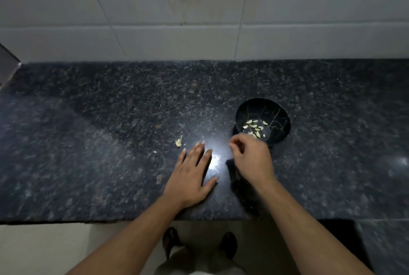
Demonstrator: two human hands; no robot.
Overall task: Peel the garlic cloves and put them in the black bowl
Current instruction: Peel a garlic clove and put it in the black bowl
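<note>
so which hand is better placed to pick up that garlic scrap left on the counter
Left. The left hand lies flat with its fingertips just beside the garlic scrap. The right hand is curled at the black bowl, farther from it.

Your left hand [190, 177] lies flat, palm down, fingers straight and spread, thumb out to the right. Your right hand [252, 159] is raised, fingers curled w/ tips bunched at far left; both forearms reach in from near edge.

Granite counter [110, 108] bears black bowl [279, 117] and garlic scrap [178, 141] (perhaps stem).
</note>
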